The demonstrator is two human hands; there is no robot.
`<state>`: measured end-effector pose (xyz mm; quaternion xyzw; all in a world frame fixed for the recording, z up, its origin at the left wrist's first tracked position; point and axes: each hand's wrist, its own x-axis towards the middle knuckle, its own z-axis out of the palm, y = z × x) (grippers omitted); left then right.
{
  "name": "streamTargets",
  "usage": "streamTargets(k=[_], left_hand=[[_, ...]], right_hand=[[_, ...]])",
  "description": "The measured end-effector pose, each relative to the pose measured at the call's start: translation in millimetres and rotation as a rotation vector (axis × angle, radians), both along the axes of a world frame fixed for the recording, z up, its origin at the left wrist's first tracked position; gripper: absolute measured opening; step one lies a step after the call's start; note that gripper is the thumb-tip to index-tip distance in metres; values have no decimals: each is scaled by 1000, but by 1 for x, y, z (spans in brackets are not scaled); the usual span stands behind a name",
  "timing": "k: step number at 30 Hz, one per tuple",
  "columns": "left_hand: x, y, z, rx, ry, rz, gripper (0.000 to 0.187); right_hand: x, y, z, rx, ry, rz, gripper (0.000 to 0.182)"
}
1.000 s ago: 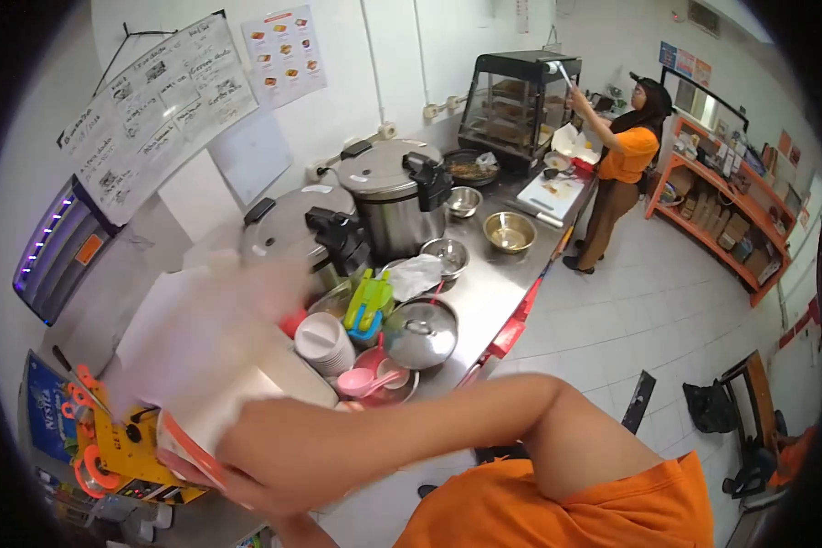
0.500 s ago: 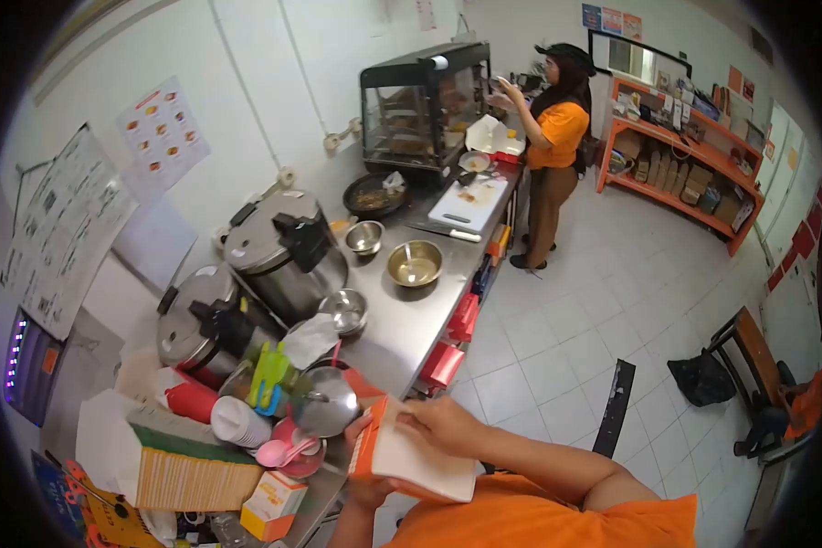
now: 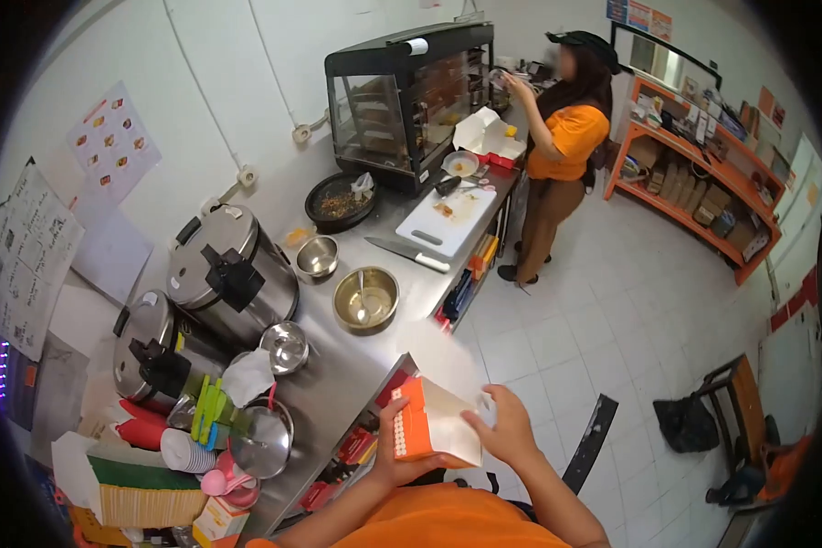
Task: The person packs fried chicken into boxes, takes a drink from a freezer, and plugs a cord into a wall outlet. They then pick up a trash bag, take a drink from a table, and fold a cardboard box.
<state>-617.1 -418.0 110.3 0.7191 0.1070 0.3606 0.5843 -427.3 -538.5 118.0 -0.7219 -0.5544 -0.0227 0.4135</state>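
Note:
In front of my orange shirt I hold an orange-and-white cardboard food box point(image 3: 413, 422), its top open and its pale lid raised toward the counter. My left hand point(image 3: 388, 457) is closed round the box's left side and base. At the right edge, my right hand point(image 3: 510, 429) pinches a whitish flap of the box between thumb and fingers; the flap is blurred. Nearest on the counter are a steel pan or lid point(image 3: 261, 442), a small steel bowl point(image 3: 285, 347) and a larger steel bowl point(image 3: 365, 301) with a spoon in it.
Two large steel cookers point(image 3: 228, 265) line the wall. Beyond them are a black pan point(image 3: 340, 203), a knife point(image 3: 409, 254), a white cutting board point(image 3: 447, 215) and a glass display warmer point(image 3: 411, 110). A co-worker point(image 3: 566, 146) stands at the counter's far end. An orange shelf point(image 3: 694, 173) is at right.
The box has been turned and its lid opened out. My right hand has moved from its top to its right edge. The view has shifted, bringing more of the counter's underside shelf into sight.

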Motion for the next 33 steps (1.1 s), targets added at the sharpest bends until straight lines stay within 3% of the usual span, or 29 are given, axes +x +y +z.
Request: streamTargets(k=[2,3,6,7,10,12,14,15,17,19,22,23,24,25,26,31,33], left_hand=[[38,25,-6,28,-51,84,104],[58,39,-7,-11,-99,83,107],[114,85,-33,-100,-211,114,108],[132,106,-45,-129,-129,42,107],[185,178,-89,-183,-39,-62,103],[206,222,-87,-501,-55,8,97],[232,280,-102,-461,-128,237,57],[244,310,-97,-384,70,470,38],[261,371,-68,-372,137,685,31],[280,436,-74,-443,8,665,23],[310,518,-21,-772,72,328,30],[319,543,-15,-874,32,240,34],[332,569,-16,-876,32,246,34],[349,601,-25,-984,-28,310,37],[361,630,-38,-1092,-87,379,39],[404,745,-116,-1231,7,573,34],[425,762,-113,-1240,76,662,32]], right_hand=[[31,13,-11,-277,622,-260,42],[49,21,-13,-286,605,-252,42],[106,56,-18,-436,1188,-83,42],[127,70,-21,-425,1245,-62,37],[189,116,-50,-408,1061,-155,30],[234,143,-78,-459,980,-172,28],[274,168,-100,-498,686,-267,28],[286,186,-93,-518,679,-250,28],[298,232,-71,-574,646,-298,28],[315,271,-88,-583,592,-244,27],[337,328,-151,-542,420,-72,27],[327,357,-131,-587,428,-50,35],[329,378,-152,-620,504,0,36],[323,403,-137,-712,587,32,37],[326,419,-162,-654,580,95,41],[365,474,-112,-726,580,301,41],[400,479,-95,-762,647,355,43]])
